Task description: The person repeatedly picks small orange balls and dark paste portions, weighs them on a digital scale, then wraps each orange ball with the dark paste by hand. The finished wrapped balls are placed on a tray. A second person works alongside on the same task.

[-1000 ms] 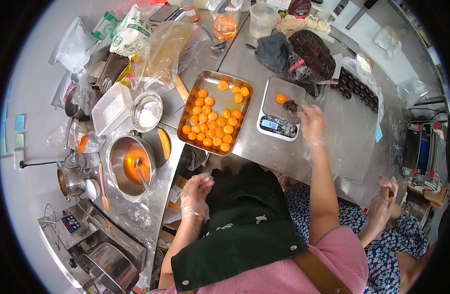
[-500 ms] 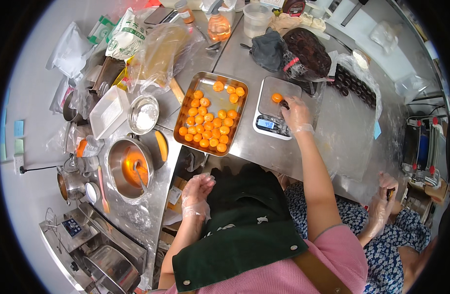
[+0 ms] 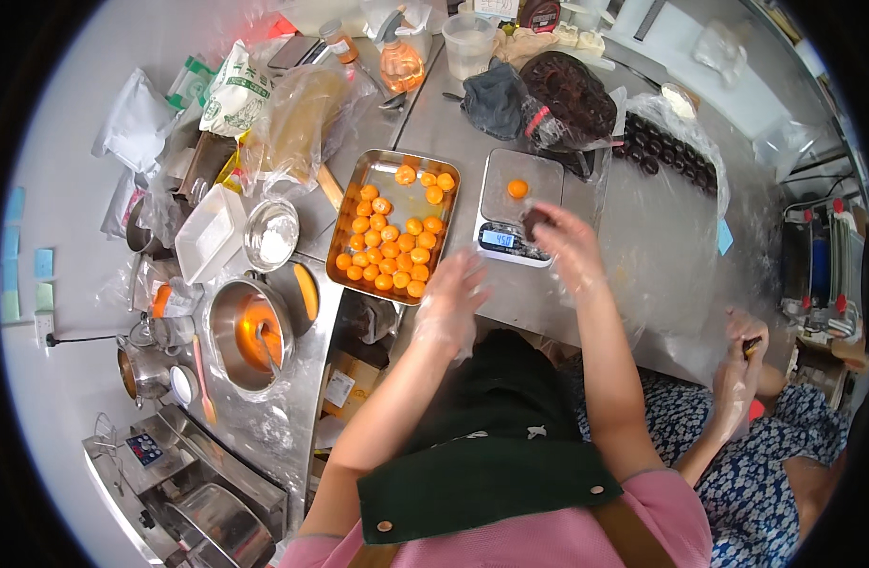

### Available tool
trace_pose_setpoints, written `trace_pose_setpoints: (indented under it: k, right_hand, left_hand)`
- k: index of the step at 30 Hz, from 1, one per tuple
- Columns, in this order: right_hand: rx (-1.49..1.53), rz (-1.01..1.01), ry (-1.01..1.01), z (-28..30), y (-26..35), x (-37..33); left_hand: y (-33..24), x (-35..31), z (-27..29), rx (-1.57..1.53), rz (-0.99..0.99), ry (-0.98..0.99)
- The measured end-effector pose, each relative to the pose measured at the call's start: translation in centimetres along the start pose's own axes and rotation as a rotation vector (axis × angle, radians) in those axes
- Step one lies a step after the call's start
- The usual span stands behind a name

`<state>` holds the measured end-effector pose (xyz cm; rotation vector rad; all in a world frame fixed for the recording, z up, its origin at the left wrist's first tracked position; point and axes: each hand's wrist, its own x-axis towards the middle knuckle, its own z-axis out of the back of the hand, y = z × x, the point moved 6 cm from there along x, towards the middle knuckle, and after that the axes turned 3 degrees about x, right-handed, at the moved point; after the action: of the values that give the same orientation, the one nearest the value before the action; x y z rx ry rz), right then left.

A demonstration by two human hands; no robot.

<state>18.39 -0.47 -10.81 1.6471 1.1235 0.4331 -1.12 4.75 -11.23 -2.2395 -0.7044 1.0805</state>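
Observation:
My right hand (image 3: 574, 248), in a clear plastic glove, holds a dark brown ball of dough or paste (image 3: 535, 223) at its fingertips, just over the front of a digital kitchen scale (image 3: 521, 210). A single orange egg yolk (image 3: 518, 188) rests on the scale's plate. My gloved left hand (image 3: 450, 301) is raised in front of the table edge, between tray and scale, its fingers loosely apart, somewhat blurred and with nothing visible in them. Left of the scale lies a metal tray (image 3: 441, 222) with many round orange yolks (image 3: 389, 250).
At right, a co-worker's gloved hand (image 3: 734, 364) holds a small dark piece. Rows of dark balls (image 3: 666, 151) lie under plastic beyond the scale, beside a large dark mass (image 3: 569, 95) in a bag. A pot of orange liquid (image 3: 254, 336) and a metal bowl (image 3: 272, 234) stand left.
My right hand has drawn back from the scale plate toward me, with the dark ball in its fingers. My left hand has risen and moved right toward it. The view has shifted slightly.

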Motion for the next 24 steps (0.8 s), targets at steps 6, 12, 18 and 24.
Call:
trace_pose_setpoints:
  k: [6,12,18,24]
  right_hand:
    - [-1.04,0.646,0.198,-7.8,0.3,-8.8]
    - [-1.241,0.616,0.239,-10.1,-0.4,-11.4]
    - [-0.626,0.443,-0.334,-1.7,1.0,-6.1]
    - [-1.418,0.478,-0.43,3.9,0.2,2.9]
  left_hand:
    - [1.6,0.6,-3.5,-0.172,0.213,0.311]
    - [1.7,-1.3,-1.7,-0.122,0.252,0.288]
    - [-0.8,-2.1,0.6,-0.212,0.268,0.163]
    - [-1.5,-4.1,3.2,-0.245,0.209,0.117]
